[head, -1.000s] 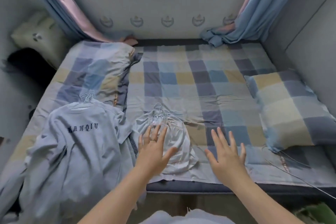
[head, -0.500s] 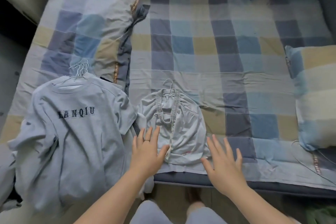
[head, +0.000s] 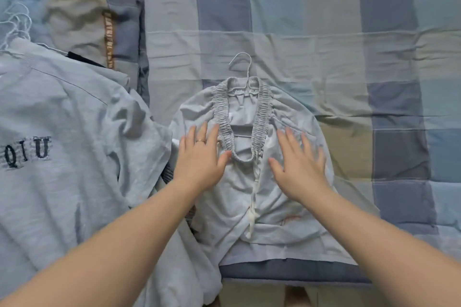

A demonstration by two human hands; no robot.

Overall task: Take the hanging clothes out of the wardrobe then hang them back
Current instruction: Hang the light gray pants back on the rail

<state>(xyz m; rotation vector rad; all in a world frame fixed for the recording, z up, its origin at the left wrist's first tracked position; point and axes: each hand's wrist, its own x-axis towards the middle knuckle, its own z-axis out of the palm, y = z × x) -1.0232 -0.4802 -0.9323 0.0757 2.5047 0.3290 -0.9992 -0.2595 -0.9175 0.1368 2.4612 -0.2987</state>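
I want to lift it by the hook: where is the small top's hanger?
Head view, centre: the hanger pokes out of the small top at its neckline, on the checked bedsheet, right of the grey T-shirt.

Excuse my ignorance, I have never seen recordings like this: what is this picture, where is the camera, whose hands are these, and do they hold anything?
There is no machine here. A person works with bare hands, and one wide-angle camera worn on their head looks down, so the arms enter from the bottom edge. Below is a bed with a checked sheet. On it lies a small pale top on a white hanger, and to its left a larger grey T-shirt lettered QIU. The left hand, which wears a ring, and the right hand are spread open over the small top, seemingly resting on it. Neither grips anything.
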